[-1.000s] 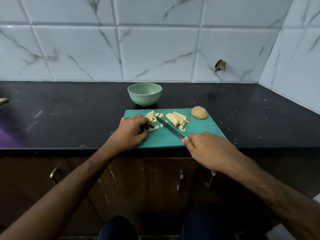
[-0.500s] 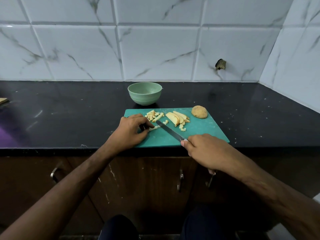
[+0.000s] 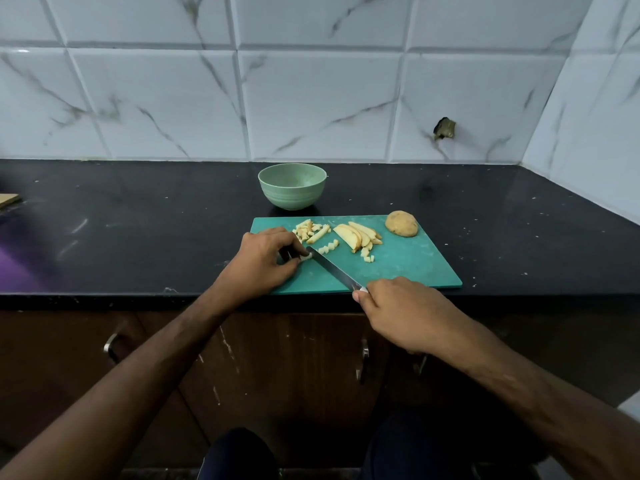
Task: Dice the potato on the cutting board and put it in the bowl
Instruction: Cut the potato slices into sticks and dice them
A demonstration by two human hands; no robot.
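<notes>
Head view: my left hand [image 3: 265, 263] pinches the last stub of a potato stick [image 3: 305, 258] at the fingertips, near the board's [image 3: 408, 268] left edge. My right hand [image 3: 407, 311] is wrapped round the knife handle at the board's near edge (handle mostly hidden under my fingers). The blade [image 3: 334, 270] runs diagonally from lower right up to upper left, tip touching the stub just right of my left fingertips. So the stub lies up and left from my knife grip, and its long axis seems to cross the blade, tho it's too short and too covered to be sure. Left hand is the nearer one, right on it.

Next cut, I reckon, turns on how little stub sticks out past my fingertips; not much room for the blade.

Materials etc: board is flat teal plastic, matte, w/ pale scuffs. Cut potato is pale yellow, squared edges; a few dice [image 3: 329, 247] sit just right of the tip, more dice and a stick [image 3: 308, 232] behind, slices [image 3: 356, 235] w/ brown skin edges at mid-board. A rounded, dull-brown, unpeeled potato piece [image 3: 401, 223] sits at the far right corner. Bowl [image 3: 292, 187], pale green, smooth w/ faint ribs, stands on the black speckled counter [image 3: 138, 220] just behind the board; I can't see any potato in it.
</notes>
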